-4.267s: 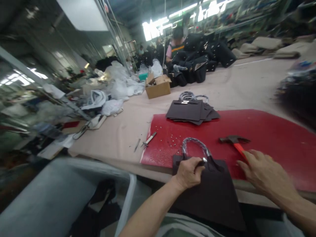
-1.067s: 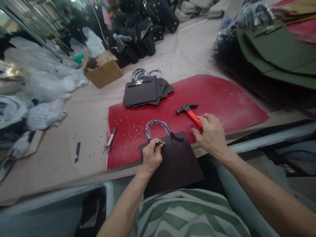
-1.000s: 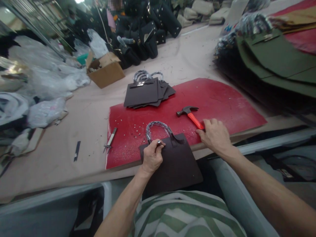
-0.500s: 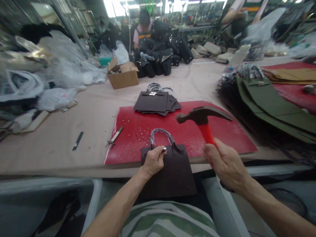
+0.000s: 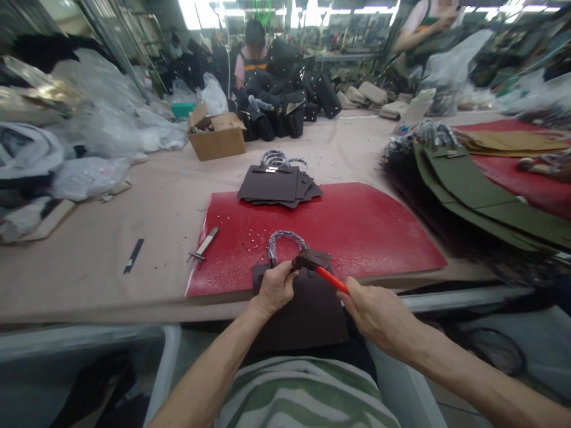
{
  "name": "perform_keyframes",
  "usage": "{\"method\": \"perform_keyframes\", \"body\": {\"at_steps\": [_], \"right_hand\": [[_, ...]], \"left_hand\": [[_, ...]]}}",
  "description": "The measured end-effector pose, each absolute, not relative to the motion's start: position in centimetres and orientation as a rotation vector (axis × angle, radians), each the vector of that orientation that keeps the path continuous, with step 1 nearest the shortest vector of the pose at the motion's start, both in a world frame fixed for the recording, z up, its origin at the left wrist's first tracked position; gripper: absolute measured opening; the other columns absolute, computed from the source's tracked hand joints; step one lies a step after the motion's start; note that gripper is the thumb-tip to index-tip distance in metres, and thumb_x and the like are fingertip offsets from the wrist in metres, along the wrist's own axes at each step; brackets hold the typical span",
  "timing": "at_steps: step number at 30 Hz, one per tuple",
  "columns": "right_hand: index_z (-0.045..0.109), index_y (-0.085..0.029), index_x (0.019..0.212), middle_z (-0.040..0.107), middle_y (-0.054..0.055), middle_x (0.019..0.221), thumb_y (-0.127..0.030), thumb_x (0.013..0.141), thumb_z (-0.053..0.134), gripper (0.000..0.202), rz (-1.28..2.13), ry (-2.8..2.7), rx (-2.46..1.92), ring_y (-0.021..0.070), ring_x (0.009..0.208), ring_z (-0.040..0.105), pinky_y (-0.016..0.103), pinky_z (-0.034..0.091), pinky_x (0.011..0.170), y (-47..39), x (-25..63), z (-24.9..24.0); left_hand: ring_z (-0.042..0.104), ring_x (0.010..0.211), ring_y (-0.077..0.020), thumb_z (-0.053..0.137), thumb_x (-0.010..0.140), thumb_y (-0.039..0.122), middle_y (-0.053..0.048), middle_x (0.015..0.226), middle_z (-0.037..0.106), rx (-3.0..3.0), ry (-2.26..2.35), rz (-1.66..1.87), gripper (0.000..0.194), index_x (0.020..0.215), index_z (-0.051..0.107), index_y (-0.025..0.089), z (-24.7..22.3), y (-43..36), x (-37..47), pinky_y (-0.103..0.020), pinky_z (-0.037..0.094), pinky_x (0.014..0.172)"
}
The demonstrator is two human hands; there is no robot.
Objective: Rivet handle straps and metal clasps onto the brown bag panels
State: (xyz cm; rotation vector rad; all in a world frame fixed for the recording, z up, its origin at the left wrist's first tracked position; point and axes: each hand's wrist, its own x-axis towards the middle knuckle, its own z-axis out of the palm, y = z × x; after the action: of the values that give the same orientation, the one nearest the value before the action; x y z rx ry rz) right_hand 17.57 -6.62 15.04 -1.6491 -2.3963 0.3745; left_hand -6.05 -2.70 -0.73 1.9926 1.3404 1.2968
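Note:
A dark brown bag panel [image 5: 307, 315] lies over the table's front edge, its plastic-wrapped handle [image 5: 288, 236] pointing away from me. My left hand [image 5: 277, 285] rests on the panel's upper part, closed around a short metal punch whose shiny top the hammer now covers. In my right hand [image 5: 375, 309] is a claw hammer [image 5: 331, 278], gripped by its red handle. The hammer's dark head is down at the left fist, over the punch. Beneath the panel's top lies a red mat [image 5: 366, 232].
Small metal bits [image 5: 254, 241] are scattered on the mat beside a metal tool [image 5: 207, 242]. Farther back are stacked brown panels [image 5: 270, 184] and a cardboard box [image 5: 218, 142]. Green panels [image 5: 473, 178] are piled at right, plastic bags [image 5: 102, 125] at left. Co-workers stand beyond.
My right hand has swung the hammer down and left, from raised above the mat to the punch at my left fist. The left hand stays in place on the panel.

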Motion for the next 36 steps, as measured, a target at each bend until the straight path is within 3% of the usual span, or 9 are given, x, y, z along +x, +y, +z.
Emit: {"method": "perform_keyframes", "body": {"at_steps": [7,10,13,15,18,22,27,32,36], "right_hand": [[0.043,-0.024,0.069,0.053,0.001,0.057,-0.050,0.097,0.027,0.042,0.768,-2.257,-1.777,0.0157,0.052,0.049,0.027,0.034,0.052,-1.6,20.9,11.2],[0.050,-0.022,0.071,0.056,0.003,0.060,-0.042,0.097,0.031,0.037,0.650,-2.160,-1.970,0.0178,0.053,0.053,0.029,0.039,0.054,1.6,21.8,8.9],[0.060,-0.014,0.093,0.066,0.017,0.089,-0.035,0.093,0.041,0.029,0.361,-2.160,-1.989,0.0273,0.076,0.062,0.038,0.045,0.067,3.5,21.1,7.1],[0.061,-0.011,0.111,0.062,0.026,0.115,-0.037,0.093,0.044,0.035,0.115,-2.237,-1.830,0.0353,0.099,0.060,0.046,0.046,0.079,3.5,19.7,6.2],[0.056,-0.013,0.130,0.055,0.023,0.136,-0.042,0.094,0.050,0.047,0.007,-2.368,-1.458,0.0366,0.122,0.052,0.050,0.044,0.097,1.8,16.5,4.6],[0.054,-0.015,0.138,0.049,0.022,0.145,-0.040,0.092,0.056,0.052,0.079,-2.456,-1.354,0.0369,0.134,0.044,0.056,0.036,0.108,-0.7,12.6,2.4],[0.056,-0.016,0.138,0.047,0.022,0.147,-0.042,0.092,0.059,0.053,0.060,-2.448,-1.399,0.0372,0.136,0.042,0.057,0.032,0.111,-1.3,12.0,1.6],[0.057,-0.016,0.135,0.052,0.020,0.142,-0.038,0.093,0.056,0.048,0.077,-2.375,-1.410,0.0343,0.130,0.046,0.053,0.033,0.108,-1.3,12.3,1.9],[0.055,-0.013,0.135,0.065,0.016,0.112,-0.031,0.095,0.052,0.044,-0.058,-2.281,-1.532,0.0296,0.100,0.058,0.044,0.042,0.088,-0.8,11.5,2.8]], "left_hand": [[0.074,0.080,-0.0201,0.052,0.093,0.019,-0.007,0.087,0.074,1.971,1.343,1.344,0.014,0.099,0.064,0.022,-0.4,-2.9,-5.8,-0.029,0.060,0.076],[0.073,0.080,-0.0207,0.052,0.093,0.019,-0.007,0.087,0.073,1.989,1.327,1.345,0.014,0.102,0.063,0.022,-0.3,-3.0,-5.8,-0.031,0.060,0.075],[0.073,0.082,-0.0215,0.051,0.094,0.020,-0.007,0.089,0.073,2.001,1.343,1.331,0.014,0.105,0.061,0.022,-0.2,-3.0,-5.9,-0.032,0.060,0.077],[0.073,0.083,-0.0215,0.050,0.095,0.022,-0.007,0.090,0.073,2.005,1.356,1.315,0.014,0.104,0.061,0.022,0.0,-3.0,-5.9,-0.032,0.060,0.078],[0.072,0.084,-0.0220,0.050,0.096,0.023,-0.008,0.091,0.072,1.992,1.350,1.288,0.013,0.103,0.061,0.021,0.4,-3.2,-5.6,-0.033,0.060,0.079],[0.072,0.082,-0.0222,0.052,0.096,0.027,-0.008,0.087,0.072,1.688,1.352,1.347,0.011,0.093,0.061,0.022,1.4,-3.3,-5.0,-0.035,0.059,0.078],[0.070,0.069,-0.0180,0.049,0.097,0.037,-0.003,0.078,0.068,1.083,1.579,1.631,0.018,0.093,0.054,0.021,4.2,-1.2,-9.1,-0.031,0.059,0.068],[0.068,0.084,-0.0241,0.060,0.090,0.026,-0.007,0.085,0.068,1.505,2.385,0.959,0.010,0.092,0.061,0.017,5.3,2.2,-15.9,-0.037,0.054,0.082],[0.064,0.103,-0.0297,0.057,0.091,0.017,-0.015,0.108,0.065,1.737,2.480,0.632,0.012,0.102,0.060,0.015,5.3,3.0,-16.5,-0.043,0.050,0.090]]}}
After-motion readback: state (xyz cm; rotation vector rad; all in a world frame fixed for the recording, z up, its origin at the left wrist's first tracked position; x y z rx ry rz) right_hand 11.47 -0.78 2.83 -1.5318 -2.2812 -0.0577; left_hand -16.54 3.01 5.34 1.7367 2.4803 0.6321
